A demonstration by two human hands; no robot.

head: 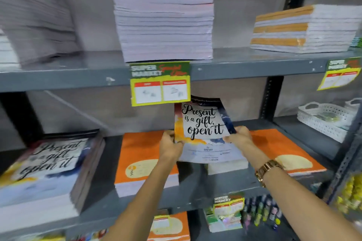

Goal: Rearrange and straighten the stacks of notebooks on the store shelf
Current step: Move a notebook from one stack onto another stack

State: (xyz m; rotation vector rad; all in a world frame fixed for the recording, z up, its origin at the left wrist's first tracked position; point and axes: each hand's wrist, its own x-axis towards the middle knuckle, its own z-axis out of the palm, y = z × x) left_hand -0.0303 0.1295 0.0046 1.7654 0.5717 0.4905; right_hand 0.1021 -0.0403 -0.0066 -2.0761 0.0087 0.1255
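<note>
A notebook (202,121) printed "Present is a gift, open it" is lifted and bent upward over a small stack (227,167) on the middle shelf. My left hand (170,146) grips its left edge, while my right hand (239,137) grips its right edge. A tall stack of the same notebooks (45,168) lies at the left. Orange-covered stacks lie on either side of my hands, one at the left (145,160) and one at the right (282,150).
The upper shelf (244,64) carries a tall white stack (164,23), a blurred stack at the left and an orange-banded stack (305,29) at the right. Price tags (160,83) hang from the shelf edge. White baskets (325,118) stand at the right. Small goods fill the bottom shelf.
</note>
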